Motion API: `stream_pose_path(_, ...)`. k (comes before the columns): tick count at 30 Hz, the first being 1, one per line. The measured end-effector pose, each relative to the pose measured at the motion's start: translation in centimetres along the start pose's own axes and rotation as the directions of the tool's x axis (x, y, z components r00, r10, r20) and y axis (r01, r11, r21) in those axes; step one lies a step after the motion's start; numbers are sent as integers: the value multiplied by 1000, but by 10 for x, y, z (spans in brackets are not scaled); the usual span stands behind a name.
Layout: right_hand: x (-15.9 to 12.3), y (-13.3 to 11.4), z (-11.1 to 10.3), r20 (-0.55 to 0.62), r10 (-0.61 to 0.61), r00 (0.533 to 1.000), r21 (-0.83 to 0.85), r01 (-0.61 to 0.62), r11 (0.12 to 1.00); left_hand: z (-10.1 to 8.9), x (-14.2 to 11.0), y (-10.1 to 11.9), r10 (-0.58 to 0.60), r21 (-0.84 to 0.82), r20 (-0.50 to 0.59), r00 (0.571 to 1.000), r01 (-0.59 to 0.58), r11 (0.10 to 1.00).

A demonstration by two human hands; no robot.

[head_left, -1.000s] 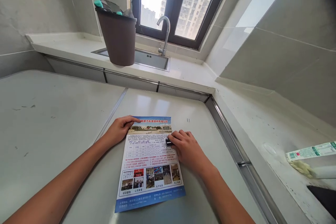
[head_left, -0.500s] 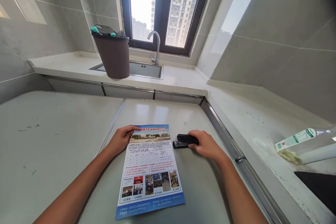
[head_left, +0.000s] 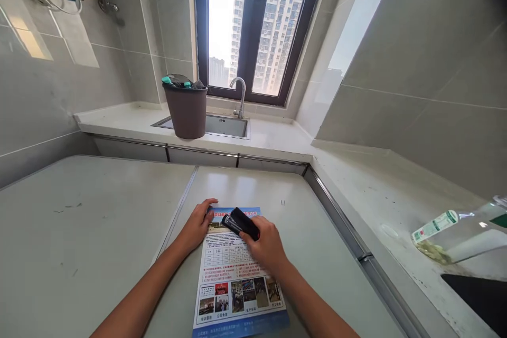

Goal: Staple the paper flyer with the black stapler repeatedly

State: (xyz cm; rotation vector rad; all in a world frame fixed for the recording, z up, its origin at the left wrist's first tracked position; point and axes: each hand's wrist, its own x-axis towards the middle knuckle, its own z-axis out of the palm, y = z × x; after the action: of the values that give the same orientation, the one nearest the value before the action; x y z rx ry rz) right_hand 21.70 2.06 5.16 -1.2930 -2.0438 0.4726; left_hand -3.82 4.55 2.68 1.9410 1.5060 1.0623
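A printed flyer [head_left: 222, 274] with a blue header, a table of text and small photos lies on the white tabletop. My right hand [head_left: 266, 245] grips a black stapler [head_left: 241, 223], held slantwise over the upper part of the flyer and covering some of its header. The stapler's front end points to the upper left, towards my left hand. My left hand [head_left: 199, 225] rests at the flyer's upper left edge, its thumb on the paper and its index finger stretched past the top corner. I cannot tell whether the stapler touches the paper.
Two loose staples [head_left: 282, 203] lie on the table [head_left: 253, 182] to the upper right. Behind it, a brown bin [head_left: 186, 113] stands by the sink [head_left: 227, 125] and faucet [head_left: 240, 96]. A clear bottle [head_left: 455, 232] lies on the right-hand counter [head_left: 356, 169].
My right hand has brought the stapler left from beside the flyer to over its upper part, turning it slantwise. My left hand stays at the flyer's left edge. The view has tilted up.
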Motion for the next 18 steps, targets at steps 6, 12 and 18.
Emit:
stream_pose_path(6,-5,-5,13,65,-3,998,-67,7,998,-5,-1,5,-11,14,-245,970,15,1000)
stream_pose_path(12,-3,5,2,66,-42,997,-11,42,999,-12,-4,20,26,55,-336,942,-8,998)
stream_pose_path(18,14,66,-25,-194,147,970,161,-116,980,-24,-41,53,108,177,-313,943,-54,983)
